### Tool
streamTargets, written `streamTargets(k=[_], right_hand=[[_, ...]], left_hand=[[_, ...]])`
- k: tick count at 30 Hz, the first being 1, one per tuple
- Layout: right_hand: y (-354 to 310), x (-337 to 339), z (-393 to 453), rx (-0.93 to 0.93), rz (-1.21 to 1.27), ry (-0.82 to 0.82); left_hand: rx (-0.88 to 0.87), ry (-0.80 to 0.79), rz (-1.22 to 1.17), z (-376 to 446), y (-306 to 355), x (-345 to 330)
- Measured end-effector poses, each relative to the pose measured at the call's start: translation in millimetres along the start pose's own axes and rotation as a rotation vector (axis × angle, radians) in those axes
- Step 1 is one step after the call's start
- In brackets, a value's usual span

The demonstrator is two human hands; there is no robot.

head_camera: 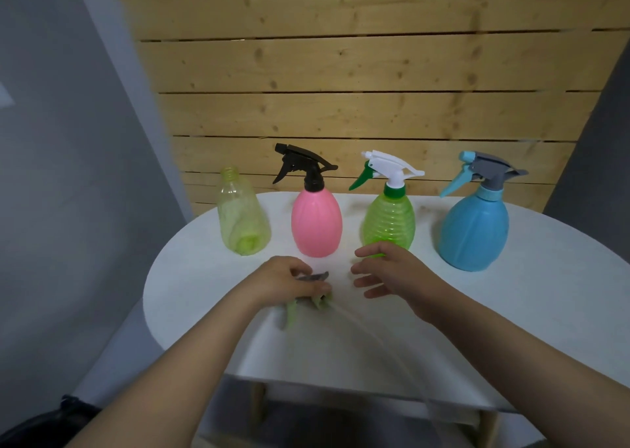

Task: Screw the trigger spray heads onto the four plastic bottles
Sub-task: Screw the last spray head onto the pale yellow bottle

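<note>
Four bottles stand in a row at the back of the white table (531,304). The yellow-green bottle (243,214) at the left has a bare threaded neck. The pink bottle (316,221) carries a black spray head, the green bottle (389,222) a white and green one, the blue bottle (473,231) a grey and light-blue one. My left hand (289,279) is closed on a grey and pale-green spray head (312,292) low over the table, its clear tube trailing toward the front right. My right hand (392,270) hovers open just right of it, in front of the green bottle.
A wooden slat wall (358,89) rises right behind the table. Grey walls flank it on both sides. The table's rounded front edge lies under my forearms, with wooden legs visible below.
</note>
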State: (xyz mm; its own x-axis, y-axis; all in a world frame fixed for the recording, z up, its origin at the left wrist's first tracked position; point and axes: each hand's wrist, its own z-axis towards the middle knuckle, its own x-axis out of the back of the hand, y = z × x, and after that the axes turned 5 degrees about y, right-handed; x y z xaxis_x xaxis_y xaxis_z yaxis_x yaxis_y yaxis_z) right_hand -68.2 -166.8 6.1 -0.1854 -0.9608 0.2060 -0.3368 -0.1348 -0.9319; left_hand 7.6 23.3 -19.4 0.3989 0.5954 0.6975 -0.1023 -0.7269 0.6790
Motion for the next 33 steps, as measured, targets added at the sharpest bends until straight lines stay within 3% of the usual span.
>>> streamTargets(k=[13,19,24,29,33], right_hand=[[-0.7,-18.8,-4.6,0.039,-0.102,-0.01],[-20.4,-45.3,0.6,0.172,-0.181,-0.07],[-35.9,-93.6,20.9,0.262,-0.259,-0.149],[-42.8,-141.2,55.8,0.34,-0.364,-0.011],[-45.4,-163.4,82.1,0.333,-0.285,0.047]], left_hand=[[-0.134,-0.033,0.075,-15.5,-9.5,6.8],[-0.083,0.073,-0.132,-31.4,-39.3,52.6],[-0.046,0.263,-0.224,-42.2,-73.1,93.1],[-0.049,0.331,-0.248,-41.7,-95.1,108.9],[-0.061,0.352,-0.282,-38.7,-104.3,112.8]])
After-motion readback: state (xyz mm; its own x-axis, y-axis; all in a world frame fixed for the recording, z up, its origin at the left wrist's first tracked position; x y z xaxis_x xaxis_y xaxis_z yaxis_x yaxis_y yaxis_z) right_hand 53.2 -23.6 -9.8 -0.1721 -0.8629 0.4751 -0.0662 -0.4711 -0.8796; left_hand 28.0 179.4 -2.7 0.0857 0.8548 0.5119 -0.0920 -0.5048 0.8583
